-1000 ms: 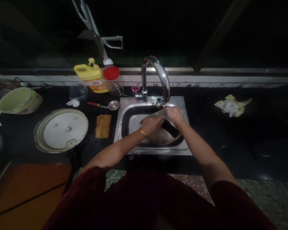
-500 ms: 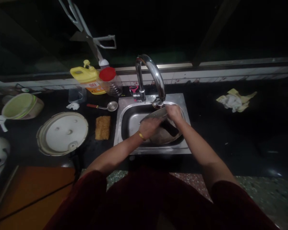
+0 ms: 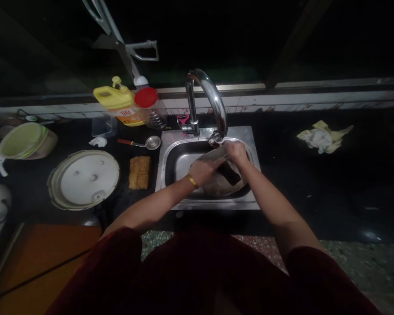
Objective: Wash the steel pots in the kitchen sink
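Observation:
A grey metal pot (image 3: 221,183) with a black handle (image 3: 230,173) lies tilted in the steel sink (image 3: 180,164), below the tap. My left hand (image 3: 203,172), a gold band at its wrist, is closed on the near left side of the pot, its fingers reaching towards the upper rim. At the far right part of the rim, close under the tap spout (image 3: 220,118), my right hand (image 3: 235,152) is closed in a fist on the pot. Its fingertips are hidden.
Left of the sink lie a brown scrubbing pad (image 3: 139,172), a strainer ladle (image 3: 144,143) and a round lid (image 3: 88,178). Behind stand a yellow jug (image 3: 118,105) and a red-lidded jar (image 3: 147,107). A crumpled cloth (image 3: 323,136) lies at right.
My left hand has shifted slightly on the pot, and the black handle sits a little differently. My right hand stays near the rim. The whole view has moved slightly.

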`<action>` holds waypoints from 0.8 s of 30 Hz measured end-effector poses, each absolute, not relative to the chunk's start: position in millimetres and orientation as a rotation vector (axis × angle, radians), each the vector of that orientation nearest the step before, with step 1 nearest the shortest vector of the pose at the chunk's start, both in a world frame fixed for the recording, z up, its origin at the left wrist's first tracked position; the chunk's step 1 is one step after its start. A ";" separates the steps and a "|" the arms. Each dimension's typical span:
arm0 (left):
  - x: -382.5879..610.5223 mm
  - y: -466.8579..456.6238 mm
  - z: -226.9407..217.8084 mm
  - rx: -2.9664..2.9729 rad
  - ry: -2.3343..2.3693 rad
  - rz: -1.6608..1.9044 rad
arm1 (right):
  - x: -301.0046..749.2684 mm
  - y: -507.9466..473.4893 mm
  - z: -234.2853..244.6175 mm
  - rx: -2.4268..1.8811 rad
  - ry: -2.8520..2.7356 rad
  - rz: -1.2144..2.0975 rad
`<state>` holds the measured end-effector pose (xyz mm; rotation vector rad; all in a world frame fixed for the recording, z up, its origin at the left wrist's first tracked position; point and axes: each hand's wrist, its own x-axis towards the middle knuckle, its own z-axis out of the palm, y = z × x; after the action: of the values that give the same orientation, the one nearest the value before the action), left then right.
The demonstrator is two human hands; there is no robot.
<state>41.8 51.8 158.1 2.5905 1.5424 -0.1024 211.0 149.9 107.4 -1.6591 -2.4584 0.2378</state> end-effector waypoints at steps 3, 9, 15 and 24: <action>29.2 43.0 152.7 2.605 1.591 -0.198 | 196.7 144.1 115.0 -1.662 -2.492 0.273; -8.2 15.6 118.7 2.631 1.628 -0.097 | 176.9 135.5 120.5 -1.700 -2.587 0.263; -5.4 24.5 106.7 2.547 1.629 0.393 | 180.9 136.2 113.6 -1.577 -2.768 -0.034; 6.0 36.6 116.0 2.471 1.563 0.422 | 186.1 139.9 107.7 -1.511 -2.830 -0.271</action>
<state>6.0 36.6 116.0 2.4705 1.5633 0.4221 186.1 139.9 107.7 -1.5112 -2.8297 -0.2710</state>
